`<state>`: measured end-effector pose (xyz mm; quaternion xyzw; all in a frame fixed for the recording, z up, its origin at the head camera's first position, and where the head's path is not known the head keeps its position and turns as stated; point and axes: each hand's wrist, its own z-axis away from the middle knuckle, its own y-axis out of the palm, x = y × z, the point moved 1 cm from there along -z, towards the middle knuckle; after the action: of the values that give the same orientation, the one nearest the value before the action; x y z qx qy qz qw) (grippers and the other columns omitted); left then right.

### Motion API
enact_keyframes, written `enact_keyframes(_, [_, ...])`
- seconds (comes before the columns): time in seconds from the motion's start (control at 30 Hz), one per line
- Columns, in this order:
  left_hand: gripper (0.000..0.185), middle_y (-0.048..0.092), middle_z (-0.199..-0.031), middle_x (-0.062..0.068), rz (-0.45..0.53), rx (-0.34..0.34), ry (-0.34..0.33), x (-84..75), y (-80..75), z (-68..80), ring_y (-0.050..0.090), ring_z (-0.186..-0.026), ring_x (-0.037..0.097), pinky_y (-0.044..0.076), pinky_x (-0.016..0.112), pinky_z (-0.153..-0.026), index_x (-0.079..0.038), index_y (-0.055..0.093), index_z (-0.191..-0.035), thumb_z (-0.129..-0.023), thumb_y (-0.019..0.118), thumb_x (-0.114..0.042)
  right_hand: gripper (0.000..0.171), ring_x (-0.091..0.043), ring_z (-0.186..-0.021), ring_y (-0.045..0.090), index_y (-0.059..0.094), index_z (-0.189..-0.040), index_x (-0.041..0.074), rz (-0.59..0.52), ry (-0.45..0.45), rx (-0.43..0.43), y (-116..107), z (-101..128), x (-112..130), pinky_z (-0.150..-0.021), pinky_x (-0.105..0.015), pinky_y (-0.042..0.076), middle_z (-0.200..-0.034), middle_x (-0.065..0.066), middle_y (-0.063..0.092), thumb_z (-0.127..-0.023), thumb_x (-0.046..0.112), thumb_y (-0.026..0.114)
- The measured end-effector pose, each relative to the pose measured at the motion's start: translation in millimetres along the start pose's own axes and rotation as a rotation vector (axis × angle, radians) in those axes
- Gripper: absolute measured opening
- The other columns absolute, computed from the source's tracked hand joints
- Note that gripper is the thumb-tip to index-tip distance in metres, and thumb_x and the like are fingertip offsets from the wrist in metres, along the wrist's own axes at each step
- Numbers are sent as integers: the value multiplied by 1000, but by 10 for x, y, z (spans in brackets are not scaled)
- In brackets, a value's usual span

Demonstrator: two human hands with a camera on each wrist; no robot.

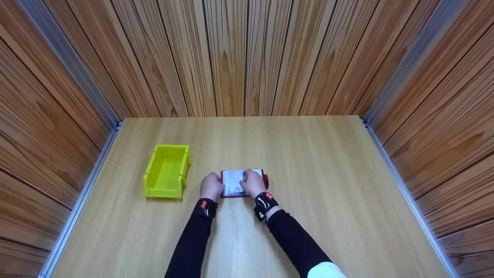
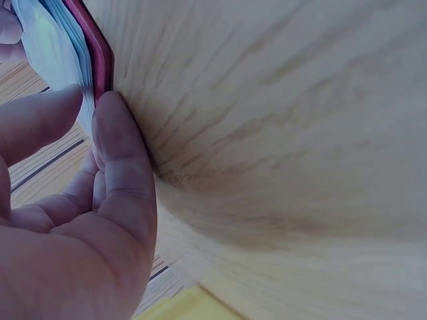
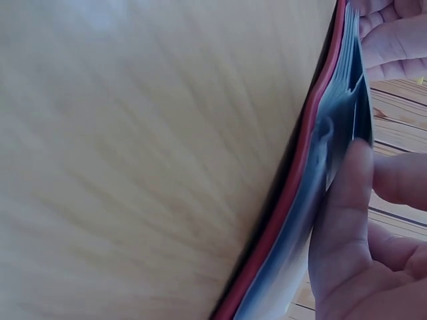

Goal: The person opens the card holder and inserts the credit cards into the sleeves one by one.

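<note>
A small red-covered booklet [image 1: 264,179] with clear plastic sleeve pages [image 1: 233,182] lies open on the wooden table [image 1: 308,162], close to the front middle. My left hand [image 1: 211,186] holds its left edge; in the left wrist view the thumb [image 2: 120,167] is against the red cover [image 2: 100,60] and a finger is on the pages [image 2: 50,47]. My right hand [image 1: 252,182] lies over the right half. There its thumb [image 3: 343,220] pinches the sleeve pages [image 3: 340,113] above the red cover [image 3: 293,193].
A yellow open bin [image 1: 167,171] stands to the left of the booklet, and nothing shows inside it. Wooden panel walls close the table in at the back and on both sides, with metal rails [image 1: 401,185] along the side edges.
</note>
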<state>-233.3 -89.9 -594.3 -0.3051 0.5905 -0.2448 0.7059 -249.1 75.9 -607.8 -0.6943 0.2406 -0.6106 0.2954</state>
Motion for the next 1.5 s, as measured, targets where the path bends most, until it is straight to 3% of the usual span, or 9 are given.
enact_keyframes(0.13, [15,66,-88,14,4,11,-15,-2,0,-1,61,-86,32,49,43,-81,4,64,-91,-78,71,0,11,-24,-73,56,61,-85,-1,53,2,16,-57,47,137,-72,-41,48,-72,-2,52,-79,1,69])
enact_keyframes(0.33, [16,66,-87,14,5,11,9,2,-8,14,61,-85,32,49,44,-80,4,64,-90,-77,71,-1,19,-19,-66,48,52,-74,7,118,-28,35,-62,65,192,-65,-37,45,-66,3,41,-81,3,69])
enact_keyframes(1.13, [17,67,-89,15,5,15,-5,17,1,-6,62,-88,33,49,44,-82,4,65,-91,-78,71,-3,35,-14,-58,39,40,-64,14,108,-84,66,-25,86,202,-57,-30,37,-61,6,34,-81,1,69])
enact_keyframes(1.37, [16,67,-87,16,12,-6,18,12,-8,-9,62,-86,34,49,44,-80,4,65,-89,-76,71,-1,32,-15,-60,41,44,-66,12,88,-78,87,-51,90,210,-60,-31,40,-62,6,36,-81,0,70])
enact_keyframes(1.5, [16,68,-88,16,-11,-13,31,19,-8,-11,63,-87,35,49,44,-81,4,65,-89,-74,71,-2,15,-16,-64,49,58,-74,3,79,-79,77,-79,96,206,-65,-33,45,-65,5,44,-81,2,70])
